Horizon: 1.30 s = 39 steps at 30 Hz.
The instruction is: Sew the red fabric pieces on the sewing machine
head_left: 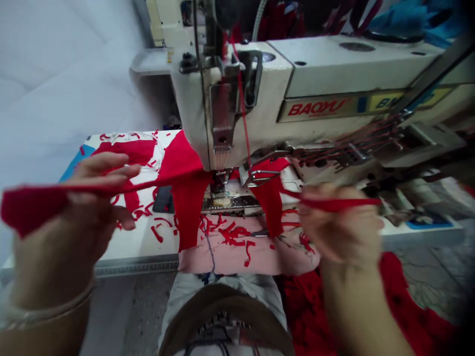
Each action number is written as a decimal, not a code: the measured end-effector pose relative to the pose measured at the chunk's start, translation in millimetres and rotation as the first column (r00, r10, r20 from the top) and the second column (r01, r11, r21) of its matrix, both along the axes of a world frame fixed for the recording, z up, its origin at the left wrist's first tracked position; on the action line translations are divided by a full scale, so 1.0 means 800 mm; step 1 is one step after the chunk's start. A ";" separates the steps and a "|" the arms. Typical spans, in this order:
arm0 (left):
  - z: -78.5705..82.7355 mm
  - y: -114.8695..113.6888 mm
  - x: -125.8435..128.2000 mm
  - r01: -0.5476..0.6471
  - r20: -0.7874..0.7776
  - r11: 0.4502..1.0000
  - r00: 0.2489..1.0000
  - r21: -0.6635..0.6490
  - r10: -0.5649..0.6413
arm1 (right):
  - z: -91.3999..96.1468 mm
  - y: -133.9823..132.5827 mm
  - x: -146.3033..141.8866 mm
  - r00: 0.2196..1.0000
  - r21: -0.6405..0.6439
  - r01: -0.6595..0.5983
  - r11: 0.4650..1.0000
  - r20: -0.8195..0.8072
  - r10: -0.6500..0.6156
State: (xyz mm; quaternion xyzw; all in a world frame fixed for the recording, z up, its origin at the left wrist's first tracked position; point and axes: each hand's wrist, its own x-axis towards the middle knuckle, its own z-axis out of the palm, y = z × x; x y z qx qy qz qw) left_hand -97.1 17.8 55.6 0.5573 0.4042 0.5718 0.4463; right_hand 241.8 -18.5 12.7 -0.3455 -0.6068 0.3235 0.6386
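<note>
Red knit fabric [187, 207] is bunching beneath the sewing machine [315, 108], with one tail hanging down on each side of the presser foot [222, 148] and draping over a pink cloth [237, 254]. The left hand [79, 193] is half closed, with its fingers curling over the top of a red strip [33, 207] and its thumb pressing from below, so the strip is pinched between them. That strip is stretching from the hand across to the fabric at the machine, and its wider end is sticking out past the hand. The right hand [339, 222] is blurred but is closing in a tight pinch on a narrower red strip [334, 203], which is leading back toward the foot. A red thread [243, 101] is running down the front of the machine head, and more red threads are tangling around the guides [352, 148] at the right. Red scraps [232, 235] are lying across the pink cloth and the white table [141, 242], and others are scattering around the table's left side. A heap of red fabric [334, 301] is lying on the floor [438, 267] beyond the right forearm.
</note>
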 end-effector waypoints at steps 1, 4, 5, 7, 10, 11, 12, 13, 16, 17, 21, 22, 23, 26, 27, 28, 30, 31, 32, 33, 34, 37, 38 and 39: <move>0.000 0.004 0.016 0.014 0.019 1.000 1.000 0.007 -0.014 | -0.009 0.009 -0.022 0.989 0.024 0.033 0.999 0.144 -0.036; -0.018 0.012 0.070 0.098 -0.255 0.989 0.965 0.110 -0.067 | -0.035 0.025 -0.073 0.706 0.219 0.067 0.973 0.678 -0.201; -0.030 0.014 0.084 0.133 -0.394 0.976 0.917 0.169 -0.057 | -0.042 0.027 -0.080 0.592 0.298 0.064 0.952 0.757 -0.277; -0.055 0.018 0.103 0.239 -0.642 0.925 0.767 0.296 0.007 | -0.052 0.026 -0.083 0.442 0.413 0.063 0.909 0.805 -0.396; -0.079 0.016 0.107 0.418 -0.864 0.795 0.436 0.440 0.250 | -0.056 0.020 -0.074 0.394 0.447 0.073 0.891 0.808 -0.438; -0.081 0.013 0.106 0.447 -0.884 0.768 0.321 0.459 0.341 | -0.056 0.019 -0.072 0.429 0.438 0.092 0.894 0.793 -0.432; -0.081 0.009 0.104 0.447 -0.887 0.766 0.232 0.462 0.399 | -0.055 0.019 -0.072 0.483 0.417 0.120 0.901 0.768 -0.420; -0.078 0.004 0.103 0.434 -0.890 0.780 0.156 0.451 0.428 | -0.054 0.019 -0.074 0.543 0.388 0.152 0.909 0.736 -0.405; -0.067 -0.010 0.105 0.387 -0.913 0.840 0.011 0.380 0.408 | -0.054 0.021 -0.083 0.635 0.345 0.171 0.923 0.678 -0.371; -0.065 -0.013 0.106 0.376 -0.920 0.854 -0.009 0.360 0.392 | -0.054 0.022 -0.085 0.619 0.362 0.147 0.921 0.693 -0.371; -0.066 -0.015 0.109 0.384 -0.925 0.856 -0.017 0.346 0.381 | -0.056 0.023 -0.087 0.465 0.428 0.075 0.901 0.784 -0.411; -0.068 -0.014 0.109 0.405 -0.924 0.847 -0.009 0.345 0.381 | -0.055 0.023 -0.086 0.440 0.430 0.075 0.900 0.796 -0.416; -0.069 -0.013 0.109 0.427 -0.926 0.837 0.000 0.342 0.378 | -0.055 0.023 -0.084 0.423 0.432 0.071 0.899 0.803 -0.419; -0.073 -0.010 0.107 0.461 -0.933 0.825 0.021 0.327 0.358 | -0.051 0.022 -0.080 0.388 0.436 0.048 0.899 0.821 -0.419; -0.073 -0.010 0.106 0.459 -0.935 0.826 0.028 0.326 0.354 | -0.051 0.022 -0.080 0.379 0.440 0.041 0.897 0.824 -0.422; -0.074 -0.009 0.105 0.457 -0.935 0.826 0.036 0.330 0.353 | -0.050 0.022 -0.079 0.369 0.445 0.034 0.895 0.826 -0.425; -0.075 -0.008 0.104 0.457 -0.936 0.824 0.052 0.333 0.349 | -0.050 0.021 -0.079 0.355 0.451 0.032 0.892 0.829 -0.431; -0.075 -0.008 0.103 0.457 -0.936 0.824 0.059 0.335 0.348 | -0.051 0.021 -0.079 0.351 0.452 0.033 0.892 0.830 -0.433; -0.075 -0.007 0.103 0.455 -0.936 0.825 0.064 0.336 0.346 | -0.052 0.021 -0.080 0.348 0.451 0.037 0.892 0.831 -0.434; -0.075 -0.007 0.103 0.454 -0.937 0.825 0.066 0.335 0.344 | -0.052 0.022 -0.080 0.346 0.450 0.042 0.892 0.831 -0.435; -0.076 -0.006 0.103 0.453 -0.937 0.827 0.063 0.333 0.343 | -0.053 0.022 -0.081 0.345 0.450 0.047 0.892 0.831 -0.437; -0.077 -0.004 0.103 0.438 -0.936 0.835 0.049 0.333 0.348 | -0.053 0.025 -0.084 0.349 0.449 0.059 0.891 0.827 -0.440; -0.077 -0.004 0.104 0.430 -0.937 0.839 0.047 0.333 0.347 | -0.052 0.027 -0.085 0.349 0.445 0.065 0.893 0.828 -0.439; -0.078 -0.003 0.104 0.420 -0.937 0.844 0.047 0.333 0.346 | -0.052 0.028 -0.086 0.348 0.443 0.070 0.894 0.829 -0.438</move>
